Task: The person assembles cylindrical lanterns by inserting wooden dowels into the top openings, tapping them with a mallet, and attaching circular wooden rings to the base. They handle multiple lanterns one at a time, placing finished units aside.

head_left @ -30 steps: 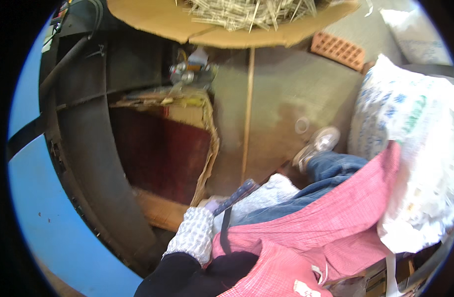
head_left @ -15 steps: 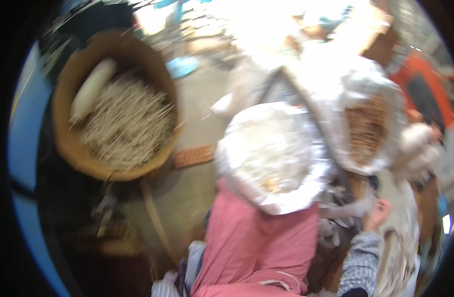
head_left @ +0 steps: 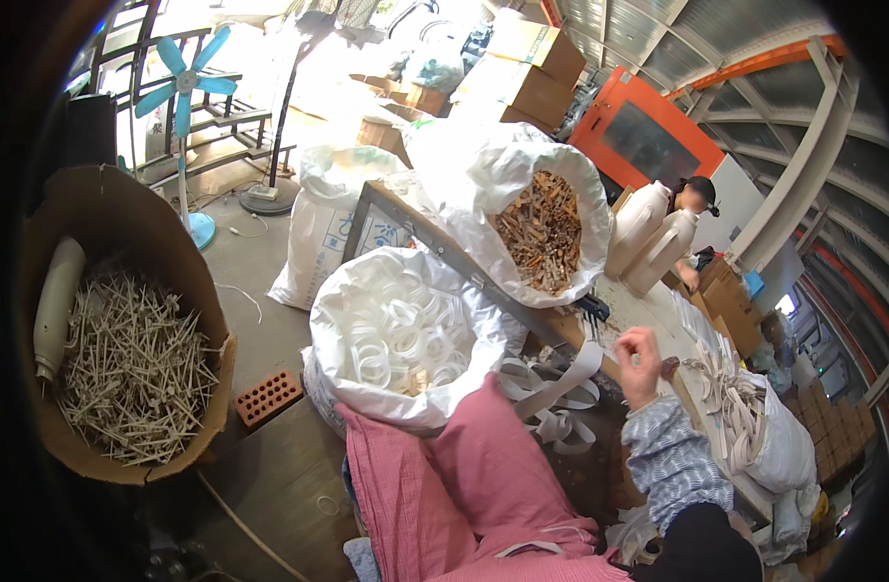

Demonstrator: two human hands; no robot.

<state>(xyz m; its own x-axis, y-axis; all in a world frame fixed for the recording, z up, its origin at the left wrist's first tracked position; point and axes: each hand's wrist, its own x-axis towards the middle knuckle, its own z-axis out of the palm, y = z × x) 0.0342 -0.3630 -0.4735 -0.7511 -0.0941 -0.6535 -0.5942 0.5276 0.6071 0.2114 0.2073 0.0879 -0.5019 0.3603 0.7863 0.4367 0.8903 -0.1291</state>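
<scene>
My right hand (head_left: 639, 369) is over the edge of the workbench at the right, its fingers curled together. Whatever may be between them is too small to make out. Just beside it lies a small dark reddish piece (head_left: 669, 367). A wide white strip (head_left: 566, 383) hangs off the bench edge to the left of the hand, above several loose white strip loops (head_left: 568, 427). In front of my knees stands an open white sack (head_left: 333, 301) holding many translucent white plastic rings (head_left: 406, 335). My left hand is out of view.
A cardboard drum (head_left: 226, 388) of thin beige sticks stands at left, near a perforated brick (head_left: 268, 399). Behind are a sack of brown pieces (head_left: 541, 233) and a blue fan (head_left: 184, 82). Beige strips (head_left: 730, 412) lie on the bench; another person (head_left: 695, 199) is beyond it.
My view has swung to the right, so the drum and sacks sit farther left. My right hand is still by the bench edge, its fingers now clearer.
</scene>
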